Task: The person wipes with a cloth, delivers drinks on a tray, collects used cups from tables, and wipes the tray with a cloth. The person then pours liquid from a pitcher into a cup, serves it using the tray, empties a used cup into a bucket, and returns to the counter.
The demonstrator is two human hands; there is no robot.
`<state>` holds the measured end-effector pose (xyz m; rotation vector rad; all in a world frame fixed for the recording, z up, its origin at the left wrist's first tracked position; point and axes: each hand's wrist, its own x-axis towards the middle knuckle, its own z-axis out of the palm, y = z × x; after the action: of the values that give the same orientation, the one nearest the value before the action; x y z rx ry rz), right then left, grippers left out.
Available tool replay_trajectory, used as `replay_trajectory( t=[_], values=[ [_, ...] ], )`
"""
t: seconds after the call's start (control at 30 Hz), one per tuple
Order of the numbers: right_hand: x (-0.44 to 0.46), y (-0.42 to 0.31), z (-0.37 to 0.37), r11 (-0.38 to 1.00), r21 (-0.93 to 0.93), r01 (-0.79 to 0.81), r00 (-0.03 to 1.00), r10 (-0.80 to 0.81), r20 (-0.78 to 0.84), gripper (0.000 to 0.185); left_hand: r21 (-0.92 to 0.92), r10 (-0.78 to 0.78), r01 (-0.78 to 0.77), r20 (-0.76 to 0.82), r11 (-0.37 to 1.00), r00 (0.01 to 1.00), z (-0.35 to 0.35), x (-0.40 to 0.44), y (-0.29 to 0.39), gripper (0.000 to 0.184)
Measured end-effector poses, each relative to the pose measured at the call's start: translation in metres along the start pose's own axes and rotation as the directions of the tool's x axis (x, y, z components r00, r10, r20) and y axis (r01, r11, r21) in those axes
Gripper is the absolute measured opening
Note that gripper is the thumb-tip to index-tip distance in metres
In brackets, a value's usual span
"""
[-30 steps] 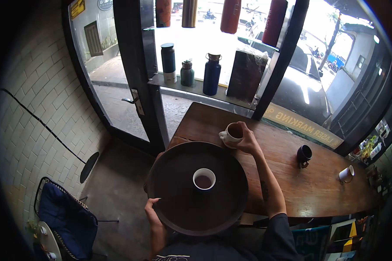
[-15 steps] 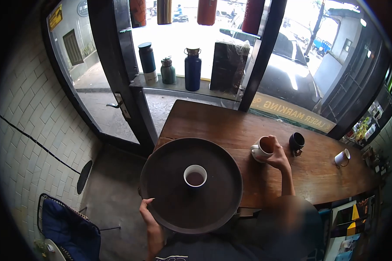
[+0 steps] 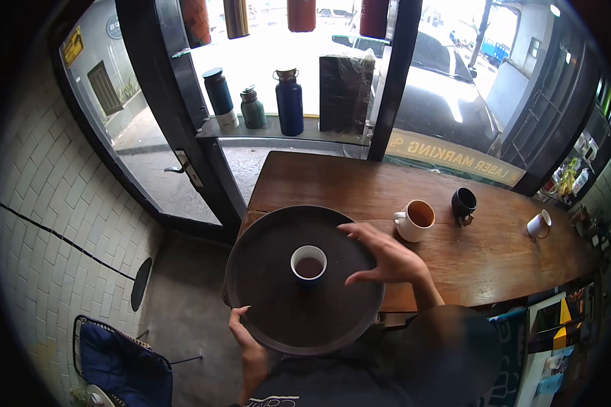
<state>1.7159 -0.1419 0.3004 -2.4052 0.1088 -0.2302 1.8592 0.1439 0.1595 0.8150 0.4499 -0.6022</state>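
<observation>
My left hand (image 3: pixel 246 332) grips the near left rim of a round dark serving tray (image 3: pixel 271 244), its thumb over the edge and the other fingers hidden underneath. A cup (image 3: pixel 309 274), white inside with dark liquid, stands upright near the tray's middle. Over the tray's right side hovers my right hand (image 3: pixel 390 259), fingers spread and holding nothing, a little apart from the cup. To its upper right, a white mug (image 3: pixel 414 224) with a brown inside stands on the wooden table (image 3: pixel 319 180).
Farther right on the table are a black cup (image 3: pixel 464 202) and a white mug (image 3: pixel 540 224). Bottles, including a blue one (image 3: pixel 289 102), line the window shelf with a dark box (image 3: pixel 341 95). A blue-cushioned chair (image 3: pixel 125 366) stands lower left, near a glass door (image 3: pixel 163 149).
My right hand has let go of the white mug on the table and moved left over the tray, fingers opening. My left hand still holds the tray. The view has shifted slightly.
</observation>
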Motion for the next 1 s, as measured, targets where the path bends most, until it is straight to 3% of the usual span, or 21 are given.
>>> replay_trajectory(
  t=[0.1, 0.2, 0.3, 0.43, 0.53, 0.6, 0.7, 0.77, 0.87, 1.0],
  values=[
    [0.017, 0.002, 0.037, 0.992, 0.012, 0.129, 0.985, -0.129, 0.117, 0.093, -0.024, -0.037, 0.038, 0.03, 0.999, 0.999, 0.002, -0.003, 0.001, 0.024],
    [0.03, 0.006, 0.066, 0.992, 0.011, 0.124, 0.991, -0.124, 0.049, 0.089, -0.039, -0.064, 0.067, 0.068, 0.997, 0.996, -0.003, 0.0, 0.001, 0.025],
    [0.042, -0.001, 0.065, 0.992, 0.117, 0.048, 0.995, -0.059, 0.085, 0.078, -0.043, -0.063, 0.064, 0.028, 0.997, 0.998, -0.004, 0.0, 0.0, 0.024],
    [0.049, 0.004, 0.064, 0.995, 0.094, 0.023, 0.992, -0.034, 0.118, 0.075, -0.034, -0.028, 0.03, 0.065, 0.999, 0.997, -0.009, 0.004, -0.003, 0.023],
    [0.052, 0.006, 0.057, 1.0, 0.014, 0.004, 1.0, -0.004, 0.002, 0.069, -0.043, -0.011, 0.013, 0.055, 0.999, 0.998, -0.004, 0.0, -0.002, 0.023],
    [0.059, 0.014, 0.051, 0.997, 0.073, -0.037, 0.992, 0.045, -0.117, 0.069, -0.055, -0.002, 0.004, 0.035, 0.998, 0.999, 0.0, -0.001, -0.002, 0.023],
    [0.065, 0.023, 0.035, 0.974, 0.209, -0.083, 0.942, 0.146, -0.303, 0.067, -0.066, -0.02, 0.025, 0.071, 0.998, 0.997, -0.003, -0.004, -0.003, 0.024],
    [0.072, 0.04, 0.025, 0.982, 0.164, -0.09, 0.875, 0.157, -0.459, 0.066, -0.079, -0.023, 0.027, 0.05, 0.997, 0.998, -0.003, -0.002, -0.004, 0.025],
    [0.084, 0.048, 0.005, 0.961, 0.167, -0.221, 0.818, 0.276, -0.504, 0.067, -0.06, -0.016, 0.017, 0.012, 0.998, 1.0, 0.002, 0.0, -0.002, 0.029],
    [0.093, 0.081, 0.004, 0.962, 0.047, -0.269, 0.788, 0.248, -0.563, 0.067, -0.061, -0.003, 0.002, -0.009, 0.998, 1.0, 0.0, -0.002, -0.005, 0.029]
  ],
)
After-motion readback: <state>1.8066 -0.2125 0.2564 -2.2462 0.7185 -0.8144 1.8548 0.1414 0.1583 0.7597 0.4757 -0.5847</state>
